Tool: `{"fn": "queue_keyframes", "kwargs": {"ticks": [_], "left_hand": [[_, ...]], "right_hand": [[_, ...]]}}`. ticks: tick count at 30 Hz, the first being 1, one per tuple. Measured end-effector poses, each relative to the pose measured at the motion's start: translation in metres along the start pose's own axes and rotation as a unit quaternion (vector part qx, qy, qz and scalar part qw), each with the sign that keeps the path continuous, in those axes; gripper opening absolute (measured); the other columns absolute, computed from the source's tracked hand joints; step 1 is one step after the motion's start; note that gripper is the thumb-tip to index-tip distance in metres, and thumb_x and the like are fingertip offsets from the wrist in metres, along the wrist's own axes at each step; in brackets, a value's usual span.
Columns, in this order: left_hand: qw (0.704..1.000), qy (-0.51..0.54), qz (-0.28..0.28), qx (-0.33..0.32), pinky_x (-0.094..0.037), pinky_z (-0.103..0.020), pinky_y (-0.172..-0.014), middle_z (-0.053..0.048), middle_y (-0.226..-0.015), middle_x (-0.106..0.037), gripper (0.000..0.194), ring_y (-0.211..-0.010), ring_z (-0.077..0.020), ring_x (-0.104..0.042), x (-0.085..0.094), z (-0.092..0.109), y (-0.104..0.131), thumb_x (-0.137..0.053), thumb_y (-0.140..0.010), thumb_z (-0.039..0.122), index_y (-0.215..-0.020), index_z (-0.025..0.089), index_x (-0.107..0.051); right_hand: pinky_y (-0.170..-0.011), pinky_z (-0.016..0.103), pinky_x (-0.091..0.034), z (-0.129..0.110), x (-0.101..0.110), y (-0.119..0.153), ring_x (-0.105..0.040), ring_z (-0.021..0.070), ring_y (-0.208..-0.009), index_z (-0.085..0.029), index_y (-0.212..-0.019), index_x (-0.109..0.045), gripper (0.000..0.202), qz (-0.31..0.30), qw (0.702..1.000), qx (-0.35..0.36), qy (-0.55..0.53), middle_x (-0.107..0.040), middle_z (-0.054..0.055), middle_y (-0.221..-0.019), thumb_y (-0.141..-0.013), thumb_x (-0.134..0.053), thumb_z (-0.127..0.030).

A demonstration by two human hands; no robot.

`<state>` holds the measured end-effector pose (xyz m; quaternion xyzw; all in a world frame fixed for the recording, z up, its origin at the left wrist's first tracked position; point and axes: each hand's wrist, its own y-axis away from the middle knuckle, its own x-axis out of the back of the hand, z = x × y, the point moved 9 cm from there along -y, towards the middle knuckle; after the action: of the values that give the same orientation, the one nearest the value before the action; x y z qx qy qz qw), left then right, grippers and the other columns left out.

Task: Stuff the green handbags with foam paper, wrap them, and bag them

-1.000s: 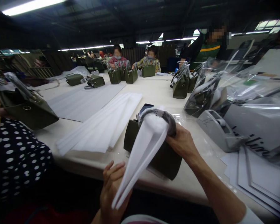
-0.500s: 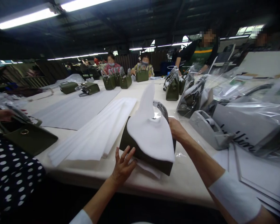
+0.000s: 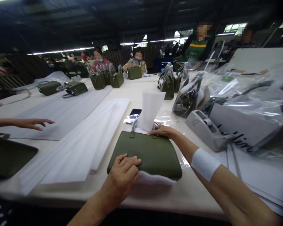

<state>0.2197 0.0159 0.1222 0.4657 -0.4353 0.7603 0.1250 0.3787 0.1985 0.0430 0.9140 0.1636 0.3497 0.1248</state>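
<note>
A green handbag [image 3: 146,153] lies flat on the white table in front of me, its handles pointing away. White foam sheet [image 3: 152,108] stands up between the handles, and more of it sticks out under the bag's near edge. My left hand [image 3: 124,171] rests on the bag's lower left, fingers slightly bent and holding nothing. At the base of the right handle is my right hand [image 3: 163,131], its fingers closed on the bag's top edge.
Stacked white foam sheets [image 3: 85,144] lie left of the bag. A tape dispenser [image 3: 206,128] and plastic-wrapped bags [image 3: 250,125] stand right. At far left, another person's hand [image 3: 33,123] reaches over a grey sheet. A dark phone [image 3: 133,115] lies behind the bag.
The bag has been turned over and laid flat, so its plain green side shows instead of the foam-covered one. My left hand has moved onto it. The neighbour's hand has let go of their bag.
</note>
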Motion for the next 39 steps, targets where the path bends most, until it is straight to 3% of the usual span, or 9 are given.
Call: {"fn": "queue_keyframes", "kwargs": {"ticks": [5,8,13,19,22,25,28,33,39], "left_hand": [[0.999,0.026,0.034,0.009,-0.036,-0.035,-0.093,-0.003,-0.095,-0.064,0.015,-0.095,-0.0152,-0.058,-0.003,-0.007,0.003,-0.046,-0.085,0.013,-0.074,0.017,-0.055],[0.999,0.029,0.034,0.007,-0.036,-0.035,-0.095,-0.003,-0.094,-0.065,0.014,-0.095,-0.0152,-0.057,-0.005,-0.005,0.006,-0.045,-0.085,0.012,-0.077,0.017,-0.056],[0.998,0.03,-0.054,-0.024,-0.038,-0.029,-0.094,-0.002,-0.096,-0.063,0.006,-0.095,-0.0132,-0.057,0.002,-0.009,-0.013,-0.049,-0.084,0.014,-0.084,0.018,-0.054],[0.997,-0.067,0.036,0.003,-0.026,-0.048,-0.104,-0.014,-0.136,-0.036,0.055,-0.128,-0.0272,-0.029,0.033,-0.076,-0.163,-0.054,-0.081,0.047,-0.122,0.013,-0.041],[0.99,-0.116,-0.079,-0.002,-0.008,-0.063,-0.101,-0.017,-0.135,-0.036,0.076,-0.127,-0.0364,-0.025,0.001,-0.106,-0.246,-0.059,-0.072,0.058,-0.128,0.012,-0.036],[0.967,-0.092,-0.236,-0.01,-0.035,-0.047,-0.092,-0.008,-0.088,-0.063,0.045,-0.091,-0.0254,-0.056,-0.032,-0.106,-0.271,-0.054,-0.078,0.052,-0.095,0.011,-0.06],[0.965,-0.046,-0.241,-0.096,-0.041,-0.023,-0.062,0.0,-0.065,-0.055,0.033,-0.06,-0.0118,-0.052,-0.028,-0.054,-0.242,-0.045,-0.087,0.04,-0.073,0.014,-0.059],[0.959,-0.05,-0.186,-0.209,-0.025,-0.025,-0.044,0.001,-0.064,-0.047,0.026,-0.048,-0.0104,-0.038,-0.013,0.037,-0.128,-0.036,-0.09,0.02,-0.07,0.015,-0.052],[0.98,-0.063,0.0,-0.189,-0.029,-0.027,-0.048,-0.001,-0.063,-0.049,0.017,-0.052,-0.0123,-0.043,-0.02,0.063,-0.052,-0.04,-0.085,0.007,-0.094,0.008,-0.055]], "right_hand": [[-0.096,0.04,-0.036,-0.023,0.03,0.098,-0.046,0.0255,-0.113,-0.016,-0.125,-0.044,0.066,0.204,0.963,0.172,0.039,-0.049,0.012,-0.124,-0.078,-0.046,-0.063],[-0.107,0.045,-0.018,-0.055,-0.017,0.166,-0.04,0.0273,-0.12,-0.018,-0.127,-0.043,0.078,0.162,0.886,0.393,0.187,-0.046,0.01,-0.129,-0.069,-0.055,-0.068],[-0.103,0.034,-0.023,-0.053,-0.046,0.18,-0.051,0.0189,-0.109,-0.021,-0.109,-0.056,0.039,0.21,0.837,0.442,0.245,-0.061,0.003,-0.11,-0.081,-0.056,-0.048],[-0.096,0.033,-0.03,-0.056,-0.038,0.176,-0.055,0.0184,-0.103,-0.019,-0.105,-0.058,0.041,0.236,0.811,0.471,0.254,-0.063,0.002,-0.106,-0.081,-0.054,-0.052],[-0.094,0.031,-0.031,-0.059,-0.035,0.178,-0.056,0.0171,-0.101,-0.02,-0.105,-0.058,0.041,0.231,0.816,0.463,0.258,-0.064,0.002,-0.105,-0.081,-0.053,-0.053],[-0.092,0.029,-0.031,-0.059,-0.034,0.174,-0.056,0.0162,-0.102,-0.021,-0.104,-0.058,0.038,0.212,0.834,0.439,0.259,-0.064,0.001,-0.105,-0.083,-0.052,-0.052],[-0.091,0.031,-0.029,-0.055,-0.034,0.17,-0.054,0.0172,-0.104,-0.022,-0.105,-0.058,0.035,0.2,0.853,0.42,0.234,-0.063,0.001,-0.106,-0.083,-0.053,-0.049],[-0.086,0.035,-0.03,-0.04,-0.04,0.163,-0.054,0.0179,-0.095,-0.023,-0.098,-0.058,0.023,0.206,0.887,0.39,0.138,-0.063,0.0,-0.099,-0.083,-0.056,-0.04],[-0.077,0.035,-0.036,-0.036,-0.037,0.164,-0.052,0.0174,-0.081,-0.017,-0.066,-0.052,0.015,0.258,0.881,0.387,0.086,-0.059,0.003,-0.076,-0.08,-0.05,-0.021]]}}
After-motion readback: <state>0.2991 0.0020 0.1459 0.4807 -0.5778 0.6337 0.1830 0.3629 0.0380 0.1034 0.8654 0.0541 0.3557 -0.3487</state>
